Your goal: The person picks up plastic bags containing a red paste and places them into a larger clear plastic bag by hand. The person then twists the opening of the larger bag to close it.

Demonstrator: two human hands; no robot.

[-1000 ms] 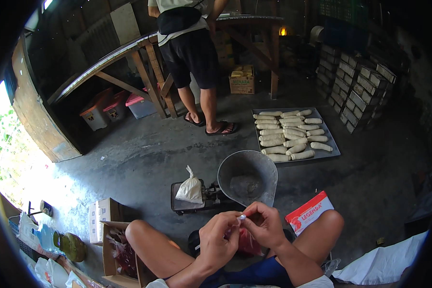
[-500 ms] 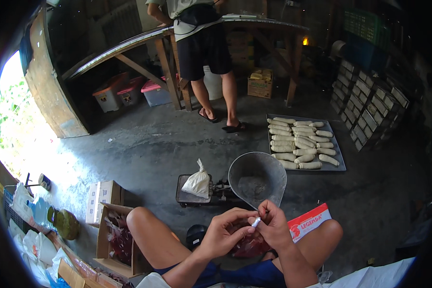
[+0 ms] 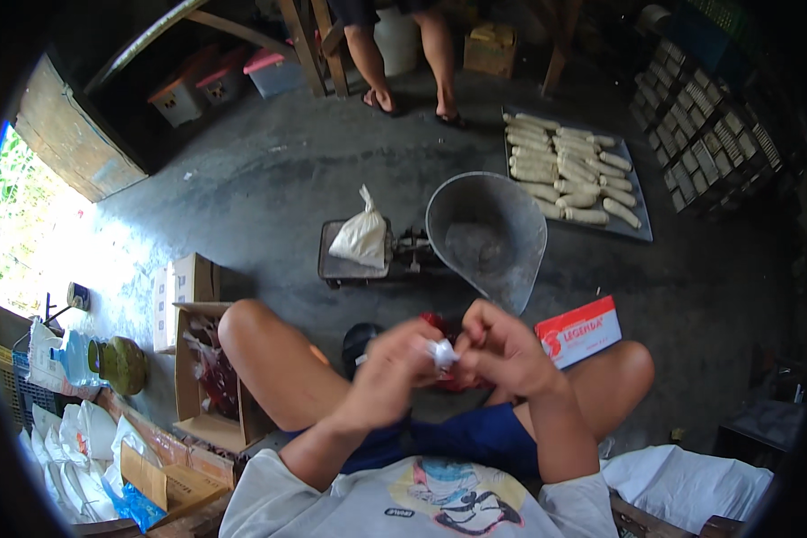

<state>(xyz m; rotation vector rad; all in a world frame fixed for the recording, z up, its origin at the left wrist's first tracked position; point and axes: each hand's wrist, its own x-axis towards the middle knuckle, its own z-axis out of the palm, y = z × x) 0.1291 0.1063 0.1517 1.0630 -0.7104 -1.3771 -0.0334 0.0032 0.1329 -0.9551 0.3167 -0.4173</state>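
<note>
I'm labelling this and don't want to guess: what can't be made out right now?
All in the head view:
1. Small white item between left hand and right hand: exact shape lost to blur.
2. Which hand's grip holds it: blurred too.
3. Red bundle: partly hidden behind the hands.
4. Co-worker: upper body cut off by the top edge.
</note>
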